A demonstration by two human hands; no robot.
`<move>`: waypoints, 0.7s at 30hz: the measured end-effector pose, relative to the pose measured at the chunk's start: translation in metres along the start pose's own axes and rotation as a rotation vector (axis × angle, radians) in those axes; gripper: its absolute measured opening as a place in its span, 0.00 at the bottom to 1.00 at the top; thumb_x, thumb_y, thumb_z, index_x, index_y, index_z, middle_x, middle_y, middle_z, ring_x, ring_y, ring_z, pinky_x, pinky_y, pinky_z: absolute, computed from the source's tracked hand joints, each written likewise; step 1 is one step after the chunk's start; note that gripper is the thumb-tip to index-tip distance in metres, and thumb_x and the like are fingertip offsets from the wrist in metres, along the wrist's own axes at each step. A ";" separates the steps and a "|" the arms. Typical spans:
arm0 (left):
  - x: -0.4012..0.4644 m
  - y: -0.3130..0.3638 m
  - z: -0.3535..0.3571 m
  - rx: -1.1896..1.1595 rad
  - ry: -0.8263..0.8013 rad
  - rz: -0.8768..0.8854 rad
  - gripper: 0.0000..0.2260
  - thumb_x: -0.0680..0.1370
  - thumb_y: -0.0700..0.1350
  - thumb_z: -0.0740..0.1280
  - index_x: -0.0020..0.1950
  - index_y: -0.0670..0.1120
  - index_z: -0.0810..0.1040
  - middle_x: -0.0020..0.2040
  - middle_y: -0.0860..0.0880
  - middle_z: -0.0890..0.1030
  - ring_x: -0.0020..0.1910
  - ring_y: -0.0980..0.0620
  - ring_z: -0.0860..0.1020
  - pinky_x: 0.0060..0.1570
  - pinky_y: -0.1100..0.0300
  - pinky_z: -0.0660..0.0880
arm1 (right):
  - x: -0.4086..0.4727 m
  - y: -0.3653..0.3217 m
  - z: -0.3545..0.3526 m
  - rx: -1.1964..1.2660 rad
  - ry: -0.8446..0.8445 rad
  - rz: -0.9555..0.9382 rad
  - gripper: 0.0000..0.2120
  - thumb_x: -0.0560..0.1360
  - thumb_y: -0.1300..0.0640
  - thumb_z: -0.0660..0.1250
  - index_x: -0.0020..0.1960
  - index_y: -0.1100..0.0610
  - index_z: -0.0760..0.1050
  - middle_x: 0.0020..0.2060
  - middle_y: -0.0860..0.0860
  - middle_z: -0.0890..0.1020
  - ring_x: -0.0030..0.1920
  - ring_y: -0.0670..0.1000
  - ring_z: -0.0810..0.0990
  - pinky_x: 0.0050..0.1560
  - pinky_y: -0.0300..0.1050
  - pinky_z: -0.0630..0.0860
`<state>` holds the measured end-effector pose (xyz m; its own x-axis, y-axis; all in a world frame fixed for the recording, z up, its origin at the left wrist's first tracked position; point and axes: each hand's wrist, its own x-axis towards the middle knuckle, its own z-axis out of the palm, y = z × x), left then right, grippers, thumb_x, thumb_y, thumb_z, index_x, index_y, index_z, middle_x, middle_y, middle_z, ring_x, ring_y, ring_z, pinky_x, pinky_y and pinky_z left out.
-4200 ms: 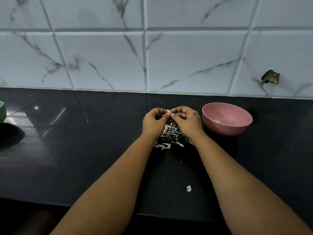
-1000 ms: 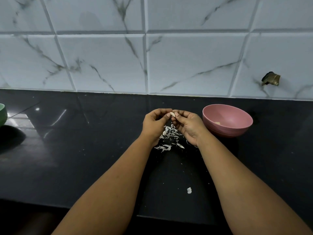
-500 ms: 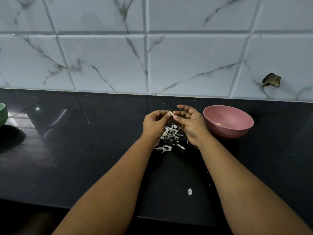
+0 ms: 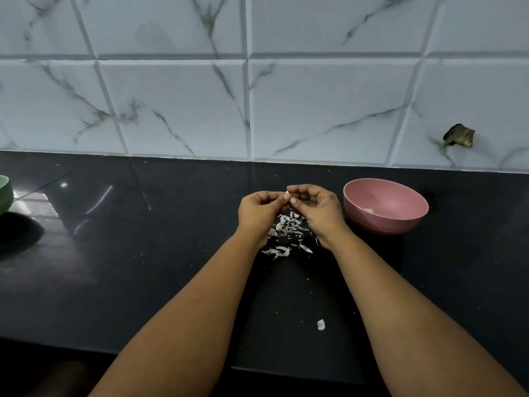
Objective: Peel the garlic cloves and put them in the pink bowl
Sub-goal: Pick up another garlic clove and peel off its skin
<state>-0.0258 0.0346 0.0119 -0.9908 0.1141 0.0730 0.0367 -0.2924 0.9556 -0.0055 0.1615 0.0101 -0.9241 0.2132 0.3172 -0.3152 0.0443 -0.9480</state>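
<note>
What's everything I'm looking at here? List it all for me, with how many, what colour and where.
pink bowl: one, pink, on the counter right of the hands
peeled clove: one pale piece, inside the pink bowl
garlic clove: one, whitish, pinched between both hands' fingertips
garlic skins: a scattered pile, white, on the counter under the hands
stray skin flake: one, white, on the counter nearer the camera
green bowl: one, green, cut off at the left edge
counter: one, glossy black
wall tiles: white with grey veins, behind the counter
wall fitting: one, dark brassy, right on the tiles
left hand: grips the clove
right hand: grips the clove
</note>
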 end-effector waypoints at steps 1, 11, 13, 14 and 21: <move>0.000 0.001 0.000 0.003 0.002 -0.001 0.00 0.74 0.35 0.73 0.44 0.39 0.83 0.42 0.40 0.85 0.44 0.48 0.83 0.47 0.60 0.81 | 0.000 0.001 0.000 -0.003 0.003 0.004 0.10 0.73 0.71 0.69 0.52 0.61 0.80 0.43 0.53 0.84 0.44 0.46 0.84 0.47 0.37 0.80; -0.002 0.000 0.000 0.238 0.062 0.098 0.04 0.77 0.37 0.71 0.43 0.43 0.83 0.38 0.45 0.85 0.39 0.53 0.85 0.44 0.60 0.81 | 0.002 0.005 -0.002 -0.045 -0.009 -0.015 0.09 0.73 0.71 0.70 0.49 0.59 0.81 0.42 0.54 0.85 0.43 0.50 0.85 0.49 0.42 0.81; -0.002 -0.001 0.000 0.291 0.075 0.126 0.05 0.77 0.37 0.70 0.42 0.43 0.83 0.37 0.46 0.85 0.38 0.54 0.84 0.43 0.61 0.81 | 0.002 0.006 -0.002 -0.052 -0.009 -0.014 0.10 0.72 0.71 0.70 0.48 0.58 0.82 0.42 0.55 0.85 0.44 0.51 0.85 0.49 0.43 0.81; -0.001 -0.001 0.001 0.308 0.078 0.135 0.05 0.77 0.37 0.70 0.42 0.44 0.83 0.37 0.46 0.85 0.38 0.55 0.84 0.43 0.61 0.80 | 0.003 0.006 -0.002 -0.054 -0.009 -0.013 0.10 0.72 0.71 0.70 0.48 0.58 0.82 0.42 0.56 0.85 0.44 0.52 0.85 0.49 0.43 0.81; -0.001 -0.003 0.002 0.377 0.083 0.166 0.08 0.79 0.38 0.68 0.42 0.46 0.82 0.38 0.48 0.84 0.37 0.57 0.83 0.42 0.62 0.79 | 0.002 0.006 -0.002 -0.005 -0.023 -0.010 0.09 0.72 0.71 0.71 0.47 0.59 0.82 0.41 0.57 0.85 0.43 0.52 0.85 0.47 0.42 0.80</move>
<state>-0.0247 0.0376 0.0097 -0.9740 0.0131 0.2263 0.2266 0.0691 0.9715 -0.0091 0.1647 0.0050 -0.9258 0.1898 0.3269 -0.3232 0.0508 -0.9449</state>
